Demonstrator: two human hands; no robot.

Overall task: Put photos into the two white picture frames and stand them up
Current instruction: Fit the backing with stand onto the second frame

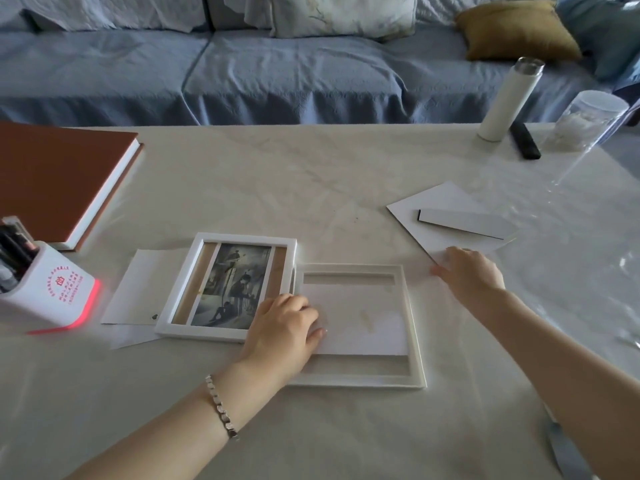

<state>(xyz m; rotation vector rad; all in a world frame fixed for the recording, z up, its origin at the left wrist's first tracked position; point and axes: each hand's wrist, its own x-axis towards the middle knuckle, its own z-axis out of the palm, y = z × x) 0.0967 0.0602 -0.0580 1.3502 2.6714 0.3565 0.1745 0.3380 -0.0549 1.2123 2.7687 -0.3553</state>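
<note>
head view, left to right: the first white frame (242,238) lies flat on the tabletop (311,174) left of centre. a dark photo (235,285) sits in its opening, and its long axis leans up and to the right. your left hand (280,327) sits at lower middle with its fingers loosely bent. it presses the left edge of the pale sheet (367,323) in the second white frame (414,323) and grips nothing. that frame lies flat just right of the first, long axis running up the picture, with gaps above and below the sheet. your right hand (471,275) is on the near corner of the backing board (446,199) at right of centre; i cannot tell whether it pinches the board or only touches it. the board sits askew to the frame.

hold the sheet down with the left hand so it can't slide. turn the board until its long side matches the frame's, stand side up, then lower it in squarely.
</note>
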